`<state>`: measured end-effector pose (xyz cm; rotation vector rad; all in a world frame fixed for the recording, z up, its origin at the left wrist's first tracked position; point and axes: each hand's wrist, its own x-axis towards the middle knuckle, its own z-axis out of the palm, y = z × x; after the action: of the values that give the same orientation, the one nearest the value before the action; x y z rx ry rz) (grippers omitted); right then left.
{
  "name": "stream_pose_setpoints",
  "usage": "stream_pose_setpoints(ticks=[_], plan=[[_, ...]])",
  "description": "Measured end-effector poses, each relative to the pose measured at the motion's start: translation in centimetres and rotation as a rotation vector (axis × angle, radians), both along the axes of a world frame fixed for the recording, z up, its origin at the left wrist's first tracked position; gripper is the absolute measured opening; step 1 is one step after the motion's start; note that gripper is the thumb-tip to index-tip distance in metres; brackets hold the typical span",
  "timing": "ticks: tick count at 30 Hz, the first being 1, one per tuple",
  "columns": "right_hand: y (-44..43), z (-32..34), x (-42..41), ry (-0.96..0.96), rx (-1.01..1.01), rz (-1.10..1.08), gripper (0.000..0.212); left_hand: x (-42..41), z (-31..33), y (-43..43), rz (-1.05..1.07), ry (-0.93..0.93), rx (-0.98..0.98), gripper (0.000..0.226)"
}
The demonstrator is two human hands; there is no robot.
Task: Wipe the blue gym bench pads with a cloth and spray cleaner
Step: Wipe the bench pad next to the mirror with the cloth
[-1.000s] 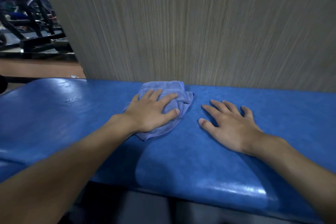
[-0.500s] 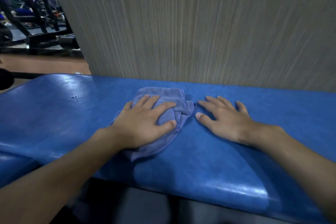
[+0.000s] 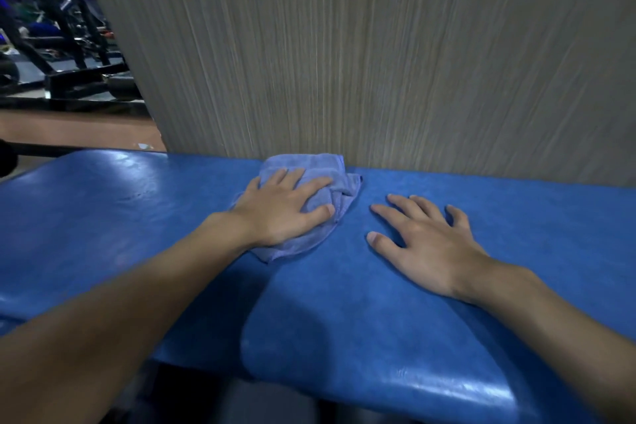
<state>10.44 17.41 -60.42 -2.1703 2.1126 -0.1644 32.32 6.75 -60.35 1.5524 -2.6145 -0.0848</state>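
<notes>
Cloth (image 3: 309, 163) lies bunched on the blue padded worktop (image 3: 103, 224), close to the wall (image 3: 378, 62). Left hand (image 3: 285, 213) presses it with straight fingers (image 3: 315, 185); right hand (image 3: 426, 248) rests beside, fingers spread, grasping nothing.

Left hand (image 3: 282, 212) and right hand (image 3: 428, 246) both palm-down, flat, fingers straight and spread.

I count one soft light-blue cloth (image 3: 303, 162), near the back edge of one long shiny blue bench pad (image 3: 103, 217). I count two hands: my left hand (image 3: 282, 213) and my right hand (image 3: 426, 251). There is one grey streaky wall panel (image 3: 378, 45). The dark gym machines (image 3: 69, 45) past the pad's left end are too blurry to count.
</notes>
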Motion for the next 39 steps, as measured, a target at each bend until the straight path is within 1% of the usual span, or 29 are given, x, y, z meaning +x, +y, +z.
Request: stream_pose_setpoints(ticks=[3,5,6,8,9,11,12,13,15,16,17,18,19,20,21,22,24,25,26,27,28,29,30,31,33,36,37,38,39], plan=[[0.0,0.3,0.0,-0.03,0.02,-0.006,0.063,1.9,-0.6,5.3,-0.057,-0.037,-0.052,0.084],[-0.1,0.7,0.0,-0.06,0.024,-0.02,0.06,3.1,-0.7,7.9,-0.11,-0.001,-0.049,0.084],[-0.1,1.0,0.1,-0.087,-0.003,-0.033,0.055,3.5,-0.2,8.7,-0.126,0.081,-0.023,0.083],[-0.4,1.6,0.4,-0.175,-0.122,-0.065,0.046,4.5,1.2,8.7,-0.085,0.294,0.02,0.082],[-0.6,2.0,0.8,-0.223,-0.174,-0.071,0.047,5.0,2.0,8.3,-0.044,0.327,0.007,0.084],[-1.3,2.6,2.0,-0.321,-0.192,-0.022,0.058,6.5,2.9,7.5,0.008,0.258,-0.022,0.09],[-1.9,2.8,2.7,-0.385,-0.16,0.013,0.069,7.0,3.1,7.4,0.018,0.211,-0.009,0.089],[-2.6,3.0,3.4,-0.447,-0.113,0.033,0.083,7.3,3.1,7.3,0.028,0.162,0.013,0.082],[-4.0,3.1,4.6,-0.509,-0.043,0.021,0.107,7.2,2.8,7.5,0.038,0.093,0.024,0.052],[-4.7,3.1,5.0,-0.523,-0.031,0.003,0.11,6.9,2.7,7.5,0.027,0.107,-0.01,0.033],[-5.2,3.2,5.4,-0.523,-0.027,-0.02,0.104,6.6,2.7,7.3,0.013,0.148,-0.048,0.019],[-5.2,3.4,5.8,-0.509,-0.028,-0.033,0.086,6.6,2.7,7.2,-0.004,0.204,-0.074,0.012],[-5.3,3.7,6.1,-0.513,-0.037,-0.026,0.057,6.8,2.7,7.1,-0.032,0.267,-0.08,0.01],[-5.6,3.9,6.3,-0.558,-0.058,-0.011,0.03,7.2,3.0,7.3,-0.074,0.338,-0.057,0.011],[-5.6,4.4,6.5,-0.625,-0.098,0.0,0.015,7.8,3.4,7.5,-0.131,0.399,-0.006,0.012],[-5.6,4.7,6.8,-0.72,-0.157,-0.01,0.012,8.6,4.0,7.9,-0.197,0.434,0.064,0.011],[-5.4,5.4,6.8,-0.923,-0.264,-0.07,0.016,10.2,5.3,9.1,-0.307,0.401,0.255,0.007],[-5.3,5.5,6.7,-0.954,-0.282,-0.108,0.019,10.9,5.9,9.6,-0.336,0.368,0.342,0.008],[-5.2,5.4,6.3,-0.926,-0.26,-0.131,0.019,11.5,6.4,9.9,-0.342,0.371,0.418,0.008],[-5.0,5.1,6.0,-0.874,-0.201,-0.142,0.017,11.8,6.6,9.9,-0.326,0.424,0.453,0.008],[-4.8,4.9,5.6,-0.833,-0.129,-0.144,0.015,12.0,6.5,9.6,-0.29,0.535,0.452,0.008],[-4.5,4.7,5.4,-0.826,-0.063,-0.137,0.012,11.8,6.2,9.2,-0.233,0.659,0.403,0.006],[-4.3,4.7,5.4,-0.836,-0.016,-0.124,0.008,11.4,5.8,8.7,-0.172,0.729,0.301,0.006],[-4.2,4.7,5.4,-0.836,0.009,-0.105,0.009,10.9,5.1,8.3,-0.127,0.717,0.182,0.006],[-4.3,4.9,5.8,-0.785,-0.023,-0.074,0.019,9.7,3.7,7.8,-0.111,0.621,0.061,0.017],[-4.5,5.9,6.5,-0.731,-0.216,-0.016,0.003,7.8,2.5,7.9,-0.164,0.504,0.037,0.047],[-4.5,6.3,6.6,-0.647,-0.292,0.008,0.002,7.2,2.4,8.1,-0.171,0.458,0.03,0.054],[-4.5,6.7,6.7,-0.503,-0.364,0.035,0.004,6.6,2.4,8.2,-0.172,0.415,0.014,0.057],[-4.4,7.1,6.7,-0.358,-0.425,0.062,0.005,6.1,2.5,8.2,-0.172,0.376,-0.009,0.053]])
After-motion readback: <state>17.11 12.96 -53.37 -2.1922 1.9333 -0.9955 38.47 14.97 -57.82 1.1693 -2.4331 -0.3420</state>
